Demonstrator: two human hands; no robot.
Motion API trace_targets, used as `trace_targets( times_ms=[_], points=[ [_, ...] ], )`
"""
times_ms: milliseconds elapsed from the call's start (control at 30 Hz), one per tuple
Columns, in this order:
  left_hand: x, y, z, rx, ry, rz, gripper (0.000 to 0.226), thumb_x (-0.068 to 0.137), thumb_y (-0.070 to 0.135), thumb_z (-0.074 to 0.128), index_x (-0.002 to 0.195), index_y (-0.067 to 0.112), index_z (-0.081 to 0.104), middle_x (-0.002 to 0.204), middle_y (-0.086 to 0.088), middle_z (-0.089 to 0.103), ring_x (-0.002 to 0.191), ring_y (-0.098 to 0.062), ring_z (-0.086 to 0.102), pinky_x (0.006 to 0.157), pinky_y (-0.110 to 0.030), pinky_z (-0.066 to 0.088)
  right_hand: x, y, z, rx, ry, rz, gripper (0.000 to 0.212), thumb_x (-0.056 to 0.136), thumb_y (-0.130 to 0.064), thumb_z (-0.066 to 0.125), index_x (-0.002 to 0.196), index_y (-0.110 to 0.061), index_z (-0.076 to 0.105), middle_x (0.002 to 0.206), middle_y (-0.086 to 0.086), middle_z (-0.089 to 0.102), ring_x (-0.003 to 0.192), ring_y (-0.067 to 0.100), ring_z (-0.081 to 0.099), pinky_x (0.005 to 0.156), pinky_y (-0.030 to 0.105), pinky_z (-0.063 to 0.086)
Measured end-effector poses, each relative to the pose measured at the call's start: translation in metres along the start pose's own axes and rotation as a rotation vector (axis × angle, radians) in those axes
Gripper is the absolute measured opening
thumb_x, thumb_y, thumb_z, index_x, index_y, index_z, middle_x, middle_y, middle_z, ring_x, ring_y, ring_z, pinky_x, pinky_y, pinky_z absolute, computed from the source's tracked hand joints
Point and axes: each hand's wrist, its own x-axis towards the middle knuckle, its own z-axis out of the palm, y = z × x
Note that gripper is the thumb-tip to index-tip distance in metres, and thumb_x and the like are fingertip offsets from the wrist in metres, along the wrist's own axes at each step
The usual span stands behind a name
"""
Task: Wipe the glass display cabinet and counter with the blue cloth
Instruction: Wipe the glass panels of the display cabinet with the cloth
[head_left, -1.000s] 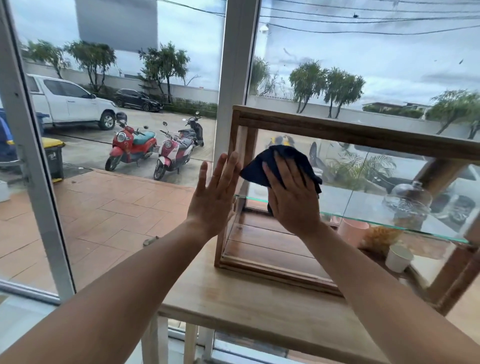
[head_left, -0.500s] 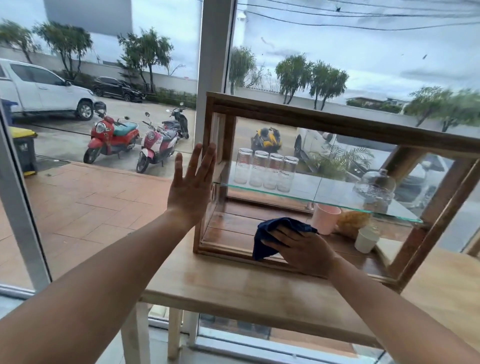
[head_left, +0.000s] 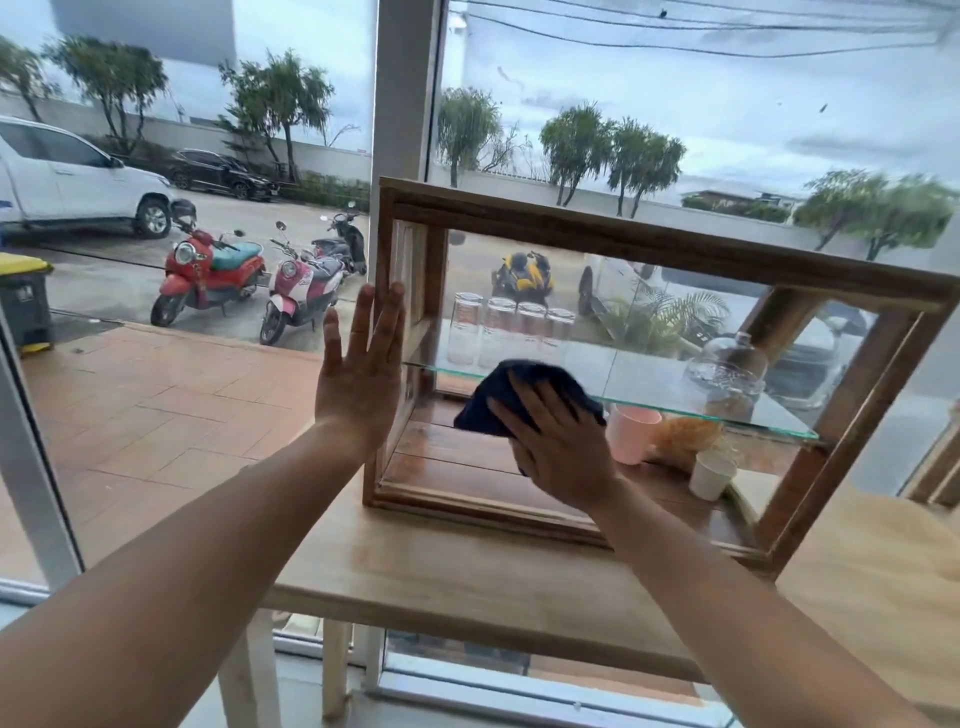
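A wooden cabinet (head_left: 623, 244) with glass sides stands on the light wooden tabletop (head_left: 441, 566), right by a big window. The left hand (head_left: 363, 374) is flat, with its fingers straight and pointing up. It rests on the left edge of the cabinet. The right hand (head_left: 563, 447) is flat too, with its fingers spread out. It presses the blue cloth (head_left: 498, 400) on the front glass of the cabinet, near the left side. The cloth is bunched up and sticks out above and to the left of the fingers. The two hands are apart, with the cabinet's left corner between them. Inside, a glass shelf (head_left: 649, 379) holds four clear glasses (head_left: 514, 327) in a row and a glass dome (head_left: 727, 374). Under the shelf stand a pink cup (head_left: 631, 431) and a white cup (head_left: 711, 473). Outside the window, scooters (head_left: 208, 275) are parked.
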Motion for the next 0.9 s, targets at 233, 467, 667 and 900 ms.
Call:
trace_targets(
  times_ms=[233, 467, 667, 900],
  points=[
    [0.001, -0.002, -0.004, 0.017, -0.039, -0.002, 0.097, 0.1, 0.017, 0.048, 0.151, 0.006, -0.034, 0.158, -0.007, -0.043, 0.154, -0.031, -0.022, 0.118, -0.054, -0.019, -0.053, 0.024, 0.006, -0.103, -0.228, -0.489, 0.048, 0.093, -0.025, 0.058, 0.141, -0.022, 0.058, 0.147, 0.01, 0.054, 0.138, 0.029, 0.045, 0.122, 0.041, 0.016],
    [0.002, 0.006, -0.008, -0.005, -0.123, -0.028, 0.087, 0.104, 0.024, 0.034, 0.146, 0.004, -0.039, 0.152, -0.008, -0.051, 0.143, -0.03, -0.04, 0.113, -0.053, -0.025, 0.04, 0.096, -0.053, -0.024, 0.124, 0.102, 0.045, 0.102, -0.029, 0.05, 0.146, -0.024, 0.053, 0.158, 0.016, 0.038, 0.145, 0.036, 0.037, 0.118, 0.047, 0.026],
    [-0.002, 0.006, -0.017, 0.027, -0.134, -0.054, 0.091, 0.103, 0.022, 0.04, 0.149, 0.004, -0.036, 0.153, -0.009, -0.05, 0.143, -0.031, -0.041, 0.11, -0.054, -0.03, -0.016, 0.021, -0.005, 0.023, 0.016, 0.06, 0.049, 0.098, -0.028, 0.054, 0.146, -0.022, 0.052, 0.154, 0.015, 0.045, 0.139, 0.036, 0.04, 0.111, 0.046, 0.034],
    [-0.001, 0.006, -0.02, 0.017, -0.169, -0.059, 0.089, 0.104, 0.021, 0.036, 0.144, 0.004, -0.042, 0.148, -0.009, -0.056, 0.144, -0.032, -0.039, 0.113, -0.056, -0.026, -0.076, 0.017, 0.009, -0.068, -0.226, -0.458, 0.044, 0.099, -0.03, 0.049, 0.141, -0.021, 0.058, 0.142, 0.009, 0.059, 0.131, 0.027, 0.054, 0.112, 0.039, 0.033]
  ],
)
